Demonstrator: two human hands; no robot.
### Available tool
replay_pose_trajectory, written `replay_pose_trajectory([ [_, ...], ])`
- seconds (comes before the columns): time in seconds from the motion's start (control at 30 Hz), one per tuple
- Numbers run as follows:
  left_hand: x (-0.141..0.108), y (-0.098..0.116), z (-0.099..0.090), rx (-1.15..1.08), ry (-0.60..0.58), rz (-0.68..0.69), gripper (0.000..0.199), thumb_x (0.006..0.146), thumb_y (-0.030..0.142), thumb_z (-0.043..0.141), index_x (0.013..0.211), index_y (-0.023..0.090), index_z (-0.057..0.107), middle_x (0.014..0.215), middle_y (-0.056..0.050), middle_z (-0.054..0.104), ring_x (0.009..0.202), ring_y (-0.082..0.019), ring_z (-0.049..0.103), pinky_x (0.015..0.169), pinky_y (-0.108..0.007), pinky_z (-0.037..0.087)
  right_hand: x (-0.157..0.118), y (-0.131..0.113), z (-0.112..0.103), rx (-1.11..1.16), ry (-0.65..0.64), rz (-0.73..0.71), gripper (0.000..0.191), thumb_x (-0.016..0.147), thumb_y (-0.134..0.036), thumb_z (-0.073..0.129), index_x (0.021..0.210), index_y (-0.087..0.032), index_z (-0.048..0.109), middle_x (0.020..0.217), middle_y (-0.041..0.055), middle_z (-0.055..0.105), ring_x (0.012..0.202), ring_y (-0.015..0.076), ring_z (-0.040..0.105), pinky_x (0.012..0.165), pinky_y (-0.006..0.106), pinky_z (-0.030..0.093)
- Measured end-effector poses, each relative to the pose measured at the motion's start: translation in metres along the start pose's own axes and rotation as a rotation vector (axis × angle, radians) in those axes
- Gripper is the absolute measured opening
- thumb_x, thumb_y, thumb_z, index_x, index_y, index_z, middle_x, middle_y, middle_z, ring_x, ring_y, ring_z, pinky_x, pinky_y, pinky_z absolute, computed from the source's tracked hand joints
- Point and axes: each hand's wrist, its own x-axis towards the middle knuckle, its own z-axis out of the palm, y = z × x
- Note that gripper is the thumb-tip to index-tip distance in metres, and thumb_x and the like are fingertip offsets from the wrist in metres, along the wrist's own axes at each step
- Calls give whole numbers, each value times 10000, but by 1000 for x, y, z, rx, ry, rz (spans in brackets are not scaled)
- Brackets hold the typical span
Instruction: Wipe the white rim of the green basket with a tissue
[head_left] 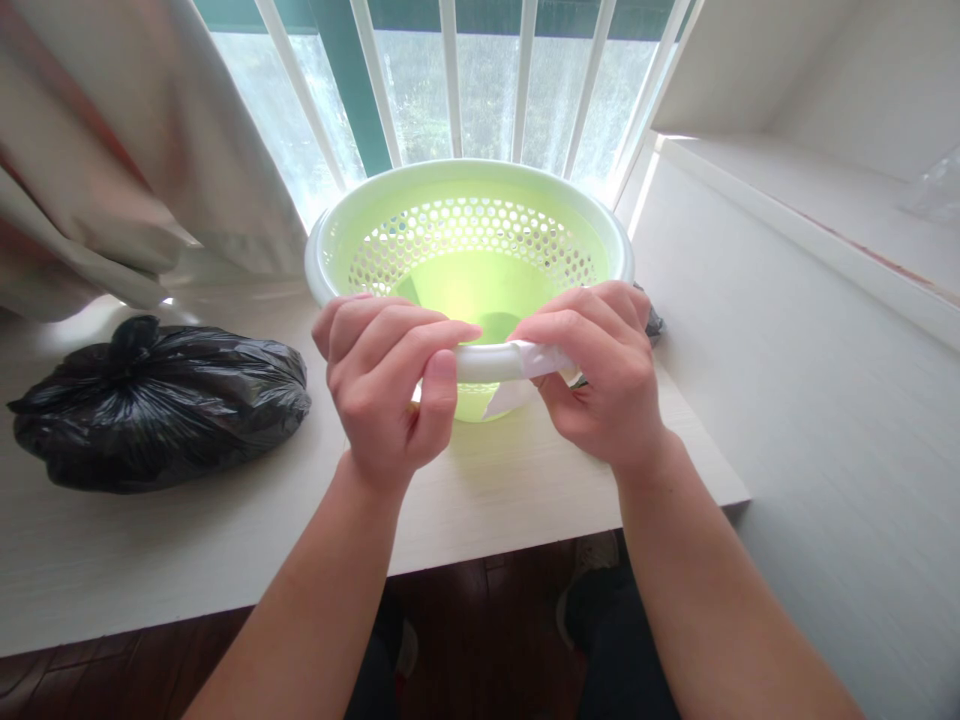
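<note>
A light green plastic basket (480,275) with a pale rim and a band of round holes stands on the white ledge before me. My left hand (394,375) is closed over the near-left part of its rim, with the thumb on the near side. On the near-right part of the rim, my right hand (592,365) pinches a thin white tissue-like sheet (536,358) wrapped over the edge. Part of that sheet hangs down outside the basket. The fingers of both hands cover much of the near rim.
A knotted black plastic bag (165,400) lies on the white ledge (480,510) at the left, below a curtain (150,150). Another dark bag (649,318) shows partly behind my right hand. Window bars (452,80) rise behind the basket, and a white cabinet side (825,400) stands at the right.
</note>
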Motion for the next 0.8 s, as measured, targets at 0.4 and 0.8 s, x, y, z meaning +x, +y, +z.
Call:
replay_pose_trajectory([
  [0.4,0,0,0,31,3,6,288,1011,304,452,969,304,738,862,-9,742,917,-183,665,967,-457,475,1,0,-2,0,-14,0,206,909,-120,614,1035,-282,626,954,-26,715,905,182,571,919,387,381],
  [0.8,3,8,-3,14,-16,-61,305,1019,304,456,900,312,736,820,7,742,871,-179,665,942,-469,476,5,-4,-9,-56,-110,-41,192,933,-113,565,1046,-268,571,952,-32,695,896,175,554,928,380,351],
])
